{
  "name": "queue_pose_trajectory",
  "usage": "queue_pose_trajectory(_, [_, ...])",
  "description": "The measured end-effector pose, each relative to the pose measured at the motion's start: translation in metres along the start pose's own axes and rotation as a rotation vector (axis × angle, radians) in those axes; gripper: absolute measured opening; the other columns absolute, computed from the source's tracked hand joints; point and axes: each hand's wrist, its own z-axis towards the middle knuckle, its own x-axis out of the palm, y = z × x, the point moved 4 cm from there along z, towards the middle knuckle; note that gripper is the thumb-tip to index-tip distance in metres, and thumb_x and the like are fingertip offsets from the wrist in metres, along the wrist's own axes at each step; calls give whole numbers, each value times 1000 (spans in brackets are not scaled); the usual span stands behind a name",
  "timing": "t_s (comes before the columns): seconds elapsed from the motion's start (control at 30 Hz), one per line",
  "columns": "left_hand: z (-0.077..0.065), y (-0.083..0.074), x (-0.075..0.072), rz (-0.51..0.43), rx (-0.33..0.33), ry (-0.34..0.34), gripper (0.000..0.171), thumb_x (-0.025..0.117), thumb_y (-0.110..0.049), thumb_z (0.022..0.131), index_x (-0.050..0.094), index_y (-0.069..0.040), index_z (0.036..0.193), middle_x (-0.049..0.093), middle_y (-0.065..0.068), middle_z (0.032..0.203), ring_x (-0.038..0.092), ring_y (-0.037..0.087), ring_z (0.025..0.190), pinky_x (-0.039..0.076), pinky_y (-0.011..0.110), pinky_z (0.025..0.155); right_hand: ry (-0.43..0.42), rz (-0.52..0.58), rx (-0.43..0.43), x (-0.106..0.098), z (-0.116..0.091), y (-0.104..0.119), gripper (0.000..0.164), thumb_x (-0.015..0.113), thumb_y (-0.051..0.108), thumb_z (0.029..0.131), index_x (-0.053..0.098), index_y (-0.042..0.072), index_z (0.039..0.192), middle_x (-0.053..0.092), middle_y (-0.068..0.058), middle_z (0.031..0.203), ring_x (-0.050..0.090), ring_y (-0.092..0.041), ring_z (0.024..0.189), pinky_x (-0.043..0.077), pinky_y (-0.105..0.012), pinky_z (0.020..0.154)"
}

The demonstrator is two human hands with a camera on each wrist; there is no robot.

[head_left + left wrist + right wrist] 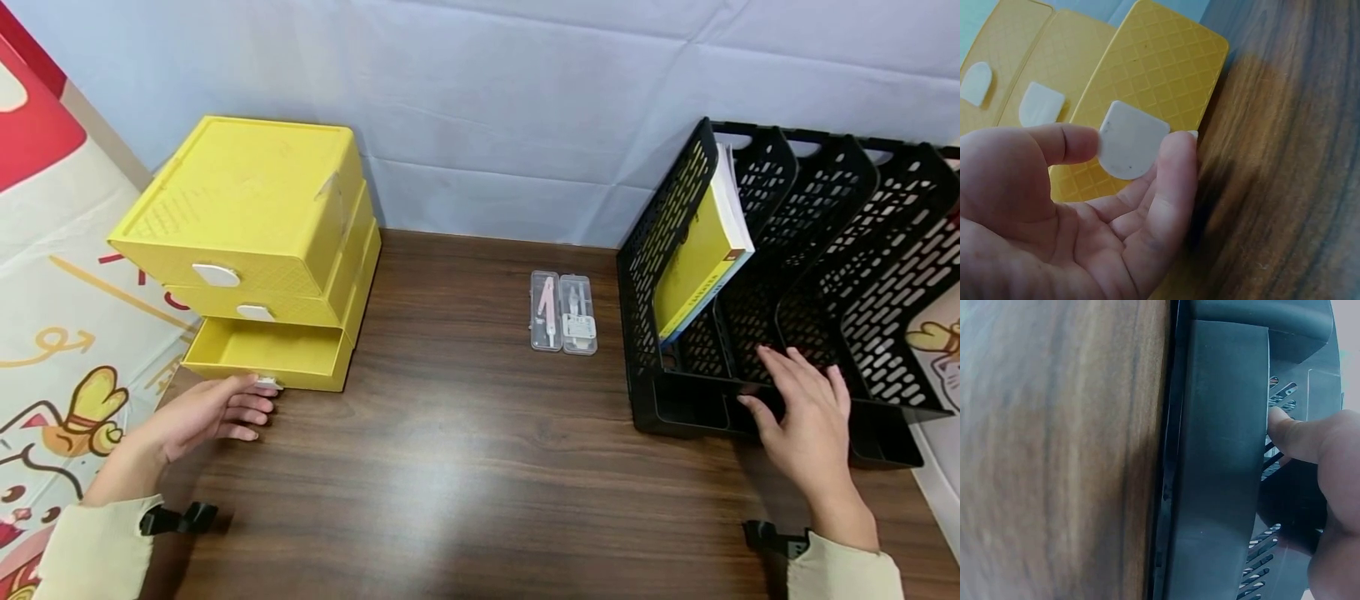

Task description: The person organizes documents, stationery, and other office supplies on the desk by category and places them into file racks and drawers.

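Note:
My left hand point(213, 414) holds the white tab handle point(1133, 139) of the bottom drawer point(262, 354), thumb on one side and fingers on the other. That drawer stands pulled out from the yellow drawer unit point(247, 183), and the inside that shows is bare. Over the front of a black file rack point(690, 404) reaches my right hand point(806, 417), its fingers spread and loosely bent above the compartments. Its thumb point(1291, 434) is by the rack's front lip; whether it touches is unclear. No object shows in this hand.
A yellow book point(697, 258) leans upright in the rack's leftmost slot. Between rack and drawers, a clear case with a pink compass point(547, 308) lies open on the brown wooden table point(465, 433). Behind hangs a pale cloth point(495, 117); a printed cloth point(67, 333) is at left.

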Motion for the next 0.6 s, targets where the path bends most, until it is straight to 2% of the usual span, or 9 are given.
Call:
queue_pose_trajectory(0.17, [-6,5,2,-23,15,27,39,33,-29,113,68,-13,118,71,1,104,70,16,91,60,34,80,4,1,3,0,0,0,67,79,-1,83,55,4,145,56,-28,139,38,-36,145,8,-56,122])
queue_pose_trajectory(0.37, [-13,11,4,-28,20,46,39,32,-27,113,70,-16,117,72,1,104,69,15,91,60,34,80,-2,4,4,-1,0,-1,55,74,18,94,55,4,145,56,-28,139,38,-35,145,8,-56,122])
queue_pose_trajectory(0.6, [-23,14,7,-12,3,71,41,32,-31,113,70,-16,118,70,0,98,68,13,87,60,35,79,3,8,6,-1,0,-1,58,76,12,92,55,5,145,56,-28,139,38,-35,145,8,-56,122])
